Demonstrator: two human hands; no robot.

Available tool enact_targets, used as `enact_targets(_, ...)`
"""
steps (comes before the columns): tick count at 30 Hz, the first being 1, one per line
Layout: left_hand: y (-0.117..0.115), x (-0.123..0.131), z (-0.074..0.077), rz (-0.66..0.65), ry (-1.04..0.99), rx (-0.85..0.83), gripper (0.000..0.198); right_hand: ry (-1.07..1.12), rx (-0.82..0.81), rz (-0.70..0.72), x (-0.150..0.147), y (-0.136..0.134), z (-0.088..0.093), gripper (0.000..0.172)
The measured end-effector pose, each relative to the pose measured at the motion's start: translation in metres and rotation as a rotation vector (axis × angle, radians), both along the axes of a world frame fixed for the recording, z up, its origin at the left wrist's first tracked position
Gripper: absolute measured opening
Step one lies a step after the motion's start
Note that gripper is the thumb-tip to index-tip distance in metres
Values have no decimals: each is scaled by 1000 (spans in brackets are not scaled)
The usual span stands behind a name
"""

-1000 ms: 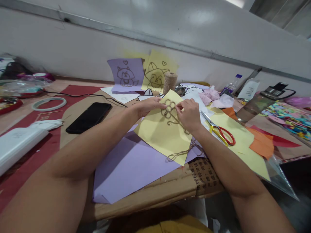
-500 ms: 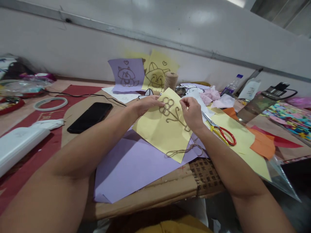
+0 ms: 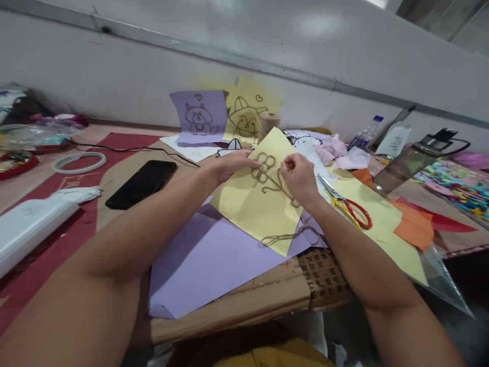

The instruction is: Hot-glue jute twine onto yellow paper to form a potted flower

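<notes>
A sheet of yellow paper (image 3: 244,209) is tilted up in front of me, with a flower outlined in brown twine (image 3: 267,176) on it. My left hand (image 3: 239,164) grips the sheet's left edge, thumb on the front beside the petals. Over the right side of the sheet, my right hand (image 3: 300,176) is closed in a pinch at the upper end of a twine line branching from the stem. Its fingertips partly hide that end. A loose loop of twine (image 3: 282,238) lies across the sheet's lower corner.
Purple paper (image 3: 202,265) lies beneath on cardboard (image 3: 237,303). Scissors (image 3: 346,204) with red and yellow handles are right of my right hand. A phone (image 3: 141,184) and tape roll (image 3: 79,162) lie left. A twine spool (image 3: 269,125) and bottle (image 3: 410,160) stand behind.
The yellow sheet's top corner has risen slightly. My right hand has shifted a little left and down over the sheet, its fingers still pinched. My left hand keeps its grip.
</notes>
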State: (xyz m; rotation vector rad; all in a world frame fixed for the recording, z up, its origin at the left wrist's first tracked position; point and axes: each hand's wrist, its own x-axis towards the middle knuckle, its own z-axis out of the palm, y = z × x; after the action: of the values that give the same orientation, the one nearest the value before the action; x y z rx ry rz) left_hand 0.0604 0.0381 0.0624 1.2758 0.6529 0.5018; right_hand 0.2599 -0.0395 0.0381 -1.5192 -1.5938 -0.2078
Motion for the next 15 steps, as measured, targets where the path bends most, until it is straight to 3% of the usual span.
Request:
enact_targets(8,13,-5,-4,36,-11,4,24,177,68,127,9,2,2,15)
enact_targets(15,29,-37,15,130,-110,202,27,420,199,210,23,8,2,33)
